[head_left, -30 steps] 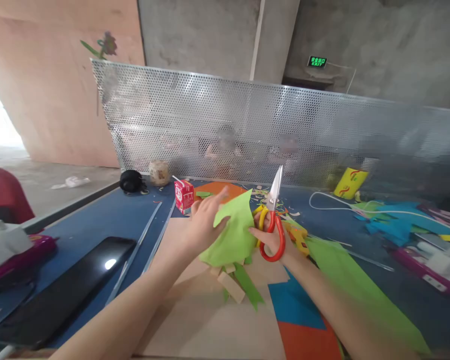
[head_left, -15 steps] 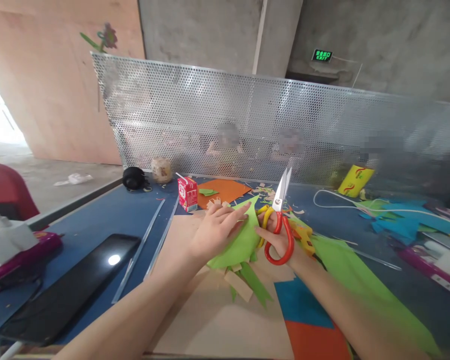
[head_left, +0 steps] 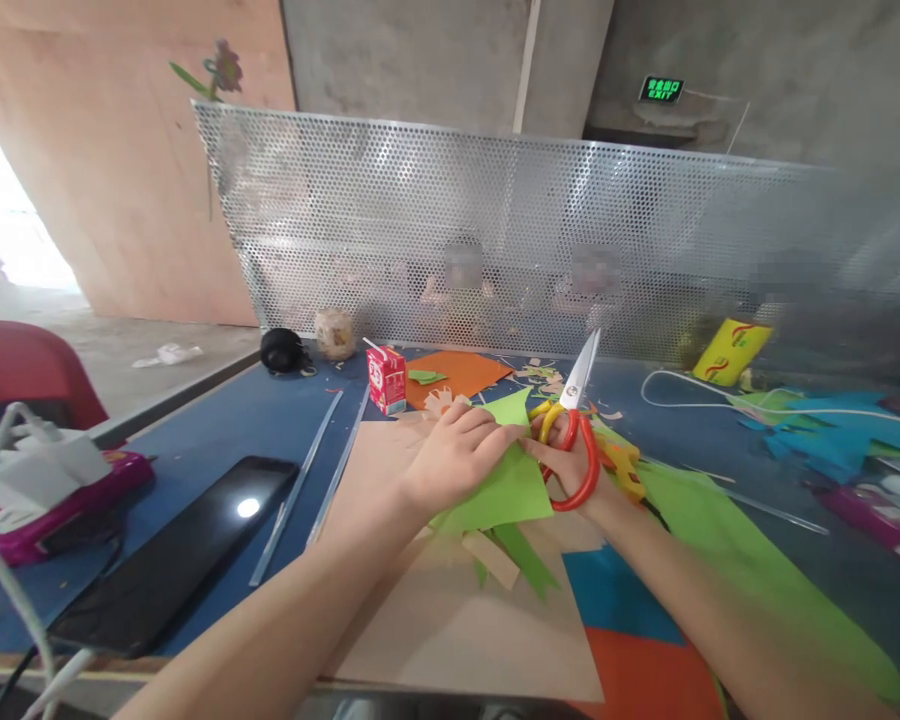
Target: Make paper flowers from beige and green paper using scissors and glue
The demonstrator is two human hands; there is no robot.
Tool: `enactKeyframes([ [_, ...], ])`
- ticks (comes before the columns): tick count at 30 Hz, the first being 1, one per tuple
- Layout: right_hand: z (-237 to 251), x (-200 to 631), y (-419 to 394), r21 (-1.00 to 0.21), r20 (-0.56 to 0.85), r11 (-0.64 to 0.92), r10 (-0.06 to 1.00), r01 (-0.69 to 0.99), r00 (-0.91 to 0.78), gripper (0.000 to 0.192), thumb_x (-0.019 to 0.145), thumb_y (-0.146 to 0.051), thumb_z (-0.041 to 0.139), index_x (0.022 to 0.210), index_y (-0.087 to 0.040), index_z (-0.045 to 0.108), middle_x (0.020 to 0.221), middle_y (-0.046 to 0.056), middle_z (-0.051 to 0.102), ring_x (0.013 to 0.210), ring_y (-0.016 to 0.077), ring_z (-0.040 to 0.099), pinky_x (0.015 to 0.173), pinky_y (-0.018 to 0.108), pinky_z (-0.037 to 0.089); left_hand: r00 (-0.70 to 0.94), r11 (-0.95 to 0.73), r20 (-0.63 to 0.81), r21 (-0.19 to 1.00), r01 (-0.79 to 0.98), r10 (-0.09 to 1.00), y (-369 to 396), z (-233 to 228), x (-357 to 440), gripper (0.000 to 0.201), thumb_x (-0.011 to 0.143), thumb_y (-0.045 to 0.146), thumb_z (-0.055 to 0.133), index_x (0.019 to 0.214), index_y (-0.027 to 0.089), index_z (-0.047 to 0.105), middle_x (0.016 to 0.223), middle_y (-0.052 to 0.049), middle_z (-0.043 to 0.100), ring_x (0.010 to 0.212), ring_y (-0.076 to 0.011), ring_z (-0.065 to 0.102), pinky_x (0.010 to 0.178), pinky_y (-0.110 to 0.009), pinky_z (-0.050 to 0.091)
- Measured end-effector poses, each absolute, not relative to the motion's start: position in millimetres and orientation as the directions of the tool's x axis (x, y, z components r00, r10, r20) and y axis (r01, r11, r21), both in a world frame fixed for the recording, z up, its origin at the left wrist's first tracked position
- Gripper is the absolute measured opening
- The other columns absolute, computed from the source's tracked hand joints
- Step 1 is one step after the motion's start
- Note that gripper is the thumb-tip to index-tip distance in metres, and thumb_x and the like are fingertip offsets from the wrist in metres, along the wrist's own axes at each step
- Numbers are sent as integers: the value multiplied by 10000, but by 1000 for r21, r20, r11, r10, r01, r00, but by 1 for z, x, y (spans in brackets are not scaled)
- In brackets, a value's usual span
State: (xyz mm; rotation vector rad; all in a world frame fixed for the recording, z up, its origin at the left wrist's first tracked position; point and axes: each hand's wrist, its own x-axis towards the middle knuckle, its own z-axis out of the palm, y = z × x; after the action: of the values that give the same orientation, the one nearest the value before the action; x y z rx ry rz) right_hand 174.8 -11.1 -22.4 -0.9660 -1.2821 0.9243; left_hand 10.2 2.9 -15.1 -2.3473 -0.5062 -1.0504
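Green paper [head_left: 506, 485], pointed and creased, pinched in the left hand [head_left: 454, 455].

Bare concrete wall [head_left: 435, 60] at rear, crossed by a pale vertical pipe [head_left: 526, 60]. Green exit sign [head_left: 661, 89] lit at upper right. Plywood panel [head_left: 120, 180] leaning at left, beside a bright daylight opening [head_left: 7, 220]. Grey concrete floor [head_left: 105, 350] below, with a white scrap lying on it. Perforated metal screen [head_left: 495, 230] standing along the far edge of a blue-topped table [head_left: 217, 430]. Red chair back [head_left: 30, 365] at the left margin. Diffuse, even lighting throughout.
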Motion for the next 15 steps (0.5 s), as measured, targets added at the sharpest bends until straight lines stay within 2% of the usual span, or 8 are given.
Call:
enactKeyframes([
  [5, -29, 184, -2, -928, 372, 372, 927, 9, 50, 348, 449, -275, 756, 627, -209, 464, 562, -55, 520, 531, 118, 518, 554, 277, 458, 528, -812, 786, -58, 581, 321, 1, -16, 14, 101, 789, 163, 460, 865, 156, 526, 775, -44, 607, 766, -161, 546, 659, -294, 426],
  [7, -32, 193, 3, -909, 415, 418, 903, 2, 110, 330, 477, -256, 743, 672, -209, 481, 593, -62, 523, 564, 111, 529, 603, 279, 457, 417, -794, 808, 99, 600, 416, 5, -16, 13, 158, 748, 143, 482, 901, 158, 521, 814, -40, 604, 773, -155, 551, 656, -286, 436],
  [10, -36, 203, 10, -911, 412, 410, 906, 43, 93, 251, 576, -211, 693, 722, -193, 490, 676, -46, 550, 667, 106, 563, 706, 297, 439, 310, -770, 792, 288, 570, 526, 13, -16, 12, 228, 786, 156, 415, 1004, 175, 478, 820, -7, 601, 769, -127, 563, 681, -284, 450],
  [12, -36, 205, 10, -928, 373, 373, 923, 16, 94, 246, 579, -218, 687, 722, -192, 488, 683, -41, 551, 666, 118, 568, 697, 312, 451, 332, -776, 766, 323, 542, 551, 11, -14, 12, 199, 798, 178, 416, 985, 176, 486, 833, -7, 608, 779, -126, 570, 702, -294, 456],
  [15, -33, 202, 6, -946, 324, 320, 937, 49, 129, 255, 551, -255, 697, 700, -196, 498, 658, -30, 558, 624, 141, 567, 623, 322, 469, 469, -852, 746, 254, 457, 474, -8, -8, 15, 140, 810, 192, 426, 912, 181, 520, 842, -17, 620, 817, -138, 574, 744, -316, 459],
])
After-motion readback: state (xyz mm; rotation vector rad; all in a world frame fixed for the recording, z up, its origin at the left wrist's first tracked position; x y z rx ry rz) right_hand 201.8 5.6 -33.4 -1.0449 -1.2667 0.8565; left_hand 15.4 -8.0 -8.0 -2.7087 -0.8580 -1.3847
